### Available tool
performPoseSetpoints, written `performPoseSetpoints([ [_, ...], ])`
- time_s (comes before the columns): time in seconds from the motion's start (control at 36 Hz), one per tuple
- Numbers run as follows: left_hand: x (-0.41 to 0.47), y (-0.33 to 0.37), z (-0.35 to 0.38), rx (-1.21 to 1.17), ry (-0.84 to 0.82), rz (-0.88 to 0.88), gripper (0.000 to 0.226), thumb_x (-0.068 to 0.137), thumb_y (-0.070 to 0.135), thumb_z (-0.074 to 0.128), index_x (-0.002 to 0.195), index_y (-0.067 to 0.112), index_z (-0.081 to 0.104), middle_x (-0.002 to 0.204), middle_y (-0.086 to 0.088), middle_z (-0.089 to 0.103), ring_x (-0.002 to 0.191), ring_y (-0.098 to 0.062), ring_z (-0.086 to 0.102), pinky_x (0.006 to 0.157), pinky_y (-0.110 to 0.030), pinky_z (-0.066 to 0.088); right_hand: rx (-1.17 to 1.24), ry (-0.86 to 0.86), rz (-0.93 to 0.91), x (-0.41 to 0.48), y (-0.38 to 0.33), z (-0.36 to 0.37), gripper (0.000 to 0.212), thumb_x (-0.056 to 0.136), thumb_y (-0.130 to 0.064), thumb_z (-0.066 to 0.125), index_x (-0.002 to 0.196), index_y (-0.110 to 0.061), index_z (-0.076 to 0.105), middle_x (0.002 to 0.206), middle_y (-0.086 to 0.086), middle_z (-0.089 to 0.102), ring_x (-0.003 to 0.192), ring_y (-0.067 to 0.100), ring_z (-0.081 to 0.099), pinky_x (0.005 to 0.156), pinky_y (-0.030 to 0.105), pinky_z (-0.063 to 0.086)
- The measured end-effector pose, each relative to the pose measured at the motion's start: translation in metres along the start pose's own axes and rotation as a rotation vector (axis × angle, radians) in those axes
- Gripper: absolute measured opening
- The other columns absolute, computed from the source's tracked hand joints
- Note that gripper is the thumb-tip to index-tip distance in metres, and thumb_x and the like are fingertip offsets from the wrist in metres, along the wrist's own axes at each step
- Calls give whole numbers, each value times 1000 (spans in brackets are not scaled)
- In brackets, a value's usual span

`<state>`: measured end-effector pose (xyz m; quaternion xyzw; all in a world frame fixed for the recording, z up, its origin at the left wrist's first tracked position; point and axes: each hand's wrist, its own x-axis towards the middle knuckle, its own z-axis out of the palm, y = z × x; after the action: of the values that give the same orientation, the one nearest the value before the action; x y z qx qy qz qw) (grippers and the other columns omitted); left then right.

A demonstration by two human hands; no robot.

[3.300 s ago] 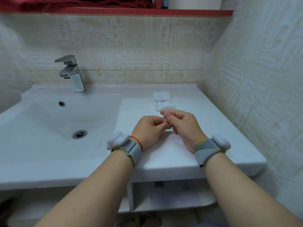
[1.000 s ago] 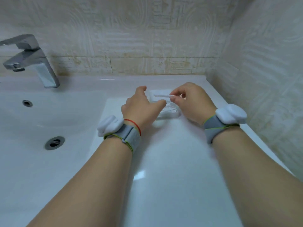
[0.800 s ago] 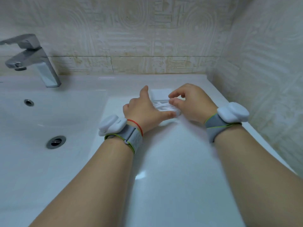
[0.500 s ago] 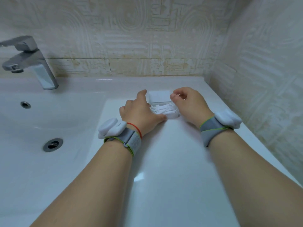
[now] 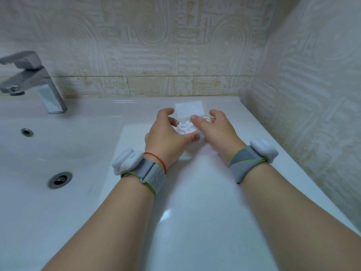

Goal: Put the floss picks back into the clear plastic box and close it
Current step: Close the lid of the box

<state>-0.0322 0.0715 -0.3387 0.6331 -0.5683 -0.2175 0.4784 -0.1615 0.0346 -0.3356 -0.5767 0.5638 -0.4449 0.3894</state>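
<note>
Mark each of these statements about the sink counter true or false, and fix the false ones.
1. The box lid is open. True.
2. The box sits inside the sink basin. False: it is on the flat counter right of the basin.
3. The left hand and right hand are on either side of the box. True.
4. The tap is running. False: no water shows.
5. White floss picks lie in the box. True.

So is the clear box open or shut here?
Open. The lid lies flipped back toward the wall, and white floss picks show uncovered in the clear plastic box.
</note>
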Motion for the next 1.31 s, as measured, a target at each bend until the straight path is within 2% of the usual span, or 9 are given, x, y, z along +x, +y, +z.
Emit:
performPoseSetpoints([
  [0.17,-2,8,-1,-347,-61,-95,96,62,22,89,142,19,35,110,0,55,89,-16,63,61,-25,52,365,-90,49,-6,-5,8,15,90,-23,62,94,-9,67,84,9,69,68,18,60,54,26,46],
  [0.39,-3,14,16,-556,-83,-207,56,77,47,68,117,16,46,102,-11,65,69,-22,61,49,-28,46,394,-46,33,-11,-5,15,15,91,-22,55,89,-15,68,85,6,70,73,19,63,59,30,47],
  [0.47,2,10,20,-426,73,-251,51,89,46,58,124,14,41,109,-14,64,90,-32,66,73,-43,57,197,62,-146,-14,-4,24,13,92,-26,58,95,-15,65,84,2,69,76,19,64,66,33,50],
  [0.58,6,6,17,-454,152,-287,40,92,43,53,119,14,47,103,-12,64,73,-28,62,44,-24,44,103,67,-193,-14,-6,29,23,97,-31,48,83,-19,62,77,-4,64,80,22,62,74,36,49],
  [0.75,0,13,21,-432,111,-244,28,92,29,54,114,12,52,106,-14,66,96,-32,65,87,-49,53,254,42,-32,-15,-5,28,20,92,-26,47,84,-16,63,97,13,70,96,34,65,86,52,52],
  [0.83,0,12,18,-589,132,-295,22,92,20,54,112,10,54,100,-14,66,69,-17,68,52,-32,55,270,-12,-25,-16,-5,31,16,93,-23,46,92,-21,62,100,12,69,83,27,66,53,32,51],
  [0.92,-1,11,19,-670,107,-292,22,92,17,56,112,9,55,106,-19,66,83,-28,69,62,-41,58,363,-28,17,-16,-6,29,18,94,-16,45,88,-21,61,87,7,65,67,19,59,37,18,37],
  [0.97,-3,15,20,-681,96,-286,22,90,19,59,109,9,56,108,-20,65,97,-36,66,81,-54,55,396,-11,23,-16,-6,27,20,92,-11,44,84,-19,60,77,4,62,62,18,57,38,19,36],
  [1.31,-8,22,12,-908,-195,-286,31,86,18,65,113,3,64,93,-12,69,78,-21,69,61,-34,56,584,-35,51,-13,-10,21,27,88,-17,48,108,-15,66,102,9,67,91,23,65,71,34,51],
])
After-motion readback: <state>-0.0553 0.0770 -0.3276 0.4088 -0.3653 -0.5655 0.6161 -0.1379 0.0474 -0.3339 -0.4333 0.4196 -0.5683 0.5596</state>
